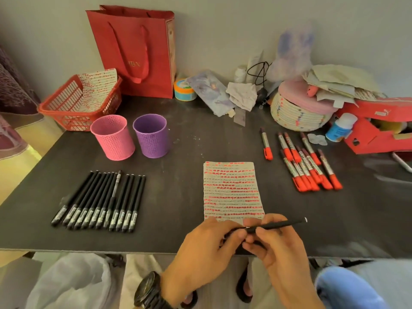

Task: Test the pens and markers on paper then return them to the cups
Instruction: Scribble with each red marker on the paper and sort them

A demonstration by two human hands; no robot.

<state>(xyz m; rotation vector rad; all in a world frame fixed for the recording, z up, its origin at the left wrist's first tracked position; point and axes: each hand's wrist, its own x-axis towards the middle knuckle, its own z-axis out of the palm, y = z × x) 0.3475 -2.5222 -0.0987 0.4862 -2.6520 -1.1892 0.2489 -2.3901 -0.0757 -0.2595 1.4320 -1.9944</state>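
Note:
Both hands hold one black pen just above the near table edge, below a sheet of paper covered with rows of red marks. My right hand grips the pen's barrel, whose back end points right. My left hand pinches the pen's left end, where the cap or tip is hidden by fingers. A row of several black pens lies on the left. Several red-capped markers lie on the right. A pink cup and a purple cup stand upright behind the pens, with nothing visible inside.
The dark table has a red basket holding a marked sheet at the back left, beside a red paper bag. A woven basket, loose papers and a red shoebox crowd the back right.

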